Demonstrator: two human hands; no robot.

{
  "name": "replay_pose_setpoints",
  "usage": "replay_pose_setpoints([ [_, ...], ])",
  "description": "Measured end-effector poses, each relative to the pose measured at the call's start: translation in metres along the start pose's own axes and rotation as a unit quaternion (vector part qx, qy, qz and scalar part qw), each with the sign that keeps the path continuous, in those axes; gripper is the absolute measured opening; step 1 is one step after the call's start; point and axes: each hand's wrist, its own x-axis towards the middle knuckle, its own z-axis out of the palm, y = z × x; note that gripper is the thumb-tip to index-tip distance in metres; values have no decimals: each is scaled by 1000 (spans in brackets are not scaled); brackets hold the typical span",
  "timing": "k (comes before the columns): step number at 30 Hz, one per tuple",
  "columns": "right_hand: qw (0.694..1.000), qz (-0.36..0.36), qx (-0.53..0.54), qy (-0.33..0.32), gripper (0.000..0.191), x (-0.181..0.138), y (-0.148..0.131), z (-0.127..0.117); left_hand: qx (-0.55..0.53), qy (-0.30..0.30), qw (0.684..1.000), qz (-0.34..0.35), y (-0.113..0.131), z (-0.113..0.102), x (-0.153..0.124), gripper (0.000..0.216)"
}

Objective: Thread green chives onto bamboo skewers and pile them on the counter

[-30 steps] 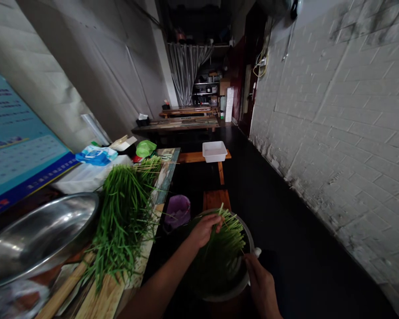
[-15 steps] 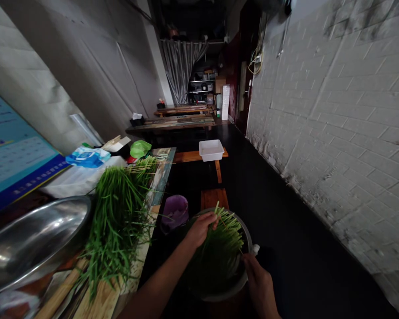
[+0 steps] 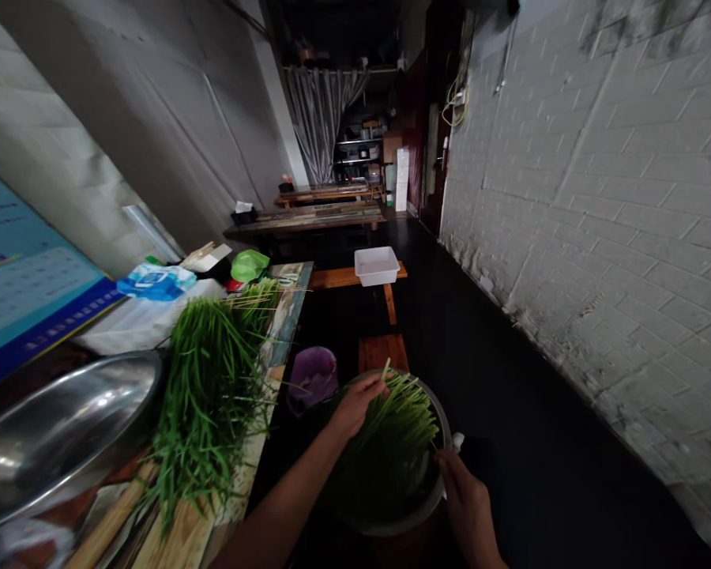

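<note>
My left hand (image 3: 361, 405) is closed in a pinch on the pale stem end of a chive (image 3: 386, 368), above a large round metal basin (image 3: 444, 419). Long green chives (image 3: 411, 407) lie in the basin, their pale stem ends lined up towards the right. Low at the basin's right rim, my right hand (image 3: 465, 490) is closed, with thumb and fingertips pinching the end of a thin skewer (image 3: 434, 447). The skewer's other end is lost among the stems. Deep shadow hides much of the basin's inside.
On the table at left, a heap of skewered chives (image 3: 207, 395) lies beside a big steel bowl (image 3: 77, 419). A purple-lined bin (image 3: 313, 378) stands left of the basin. Ahead, a white plastic tub (image 3: 377, 266) sits on a wooden bench (image 3: 335, 279). A brick wall (image 3: 616, 197) runs along the right.
My right hand has shifted slightly right and the chive stems in the basin have moved a little with it. My left hand stays almost in place.
</note>
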Motion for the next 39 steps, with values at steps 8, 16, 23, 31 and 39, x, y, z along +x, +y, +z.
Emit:
replay_pose_setpoints([
  [8, 1000, -17, -9, -17, 36, -2, 0, -3, -1, -26, 999, -38, 2, 4, 2, 37],
  [16, 1000, -7, 11, -17, 37, -3, -2, -4, 39, -53, 998, -23, 11, 6, -1, 39],
  [23, 1000, -12, 7, -20, 36, -2, 2, -3, 79, -68, 994, -27, 15, 3, -4, 41],
  [31, 999, 6, 26, -22, 35, 4, 6, -2, 213, -121, 969, 15, 24, 0, -3, 37],
  [39, 998, -13, 45, -41, 35, 12, 3, -9, 248, -157, 953, 77, 24, 8, 2, 30],
])
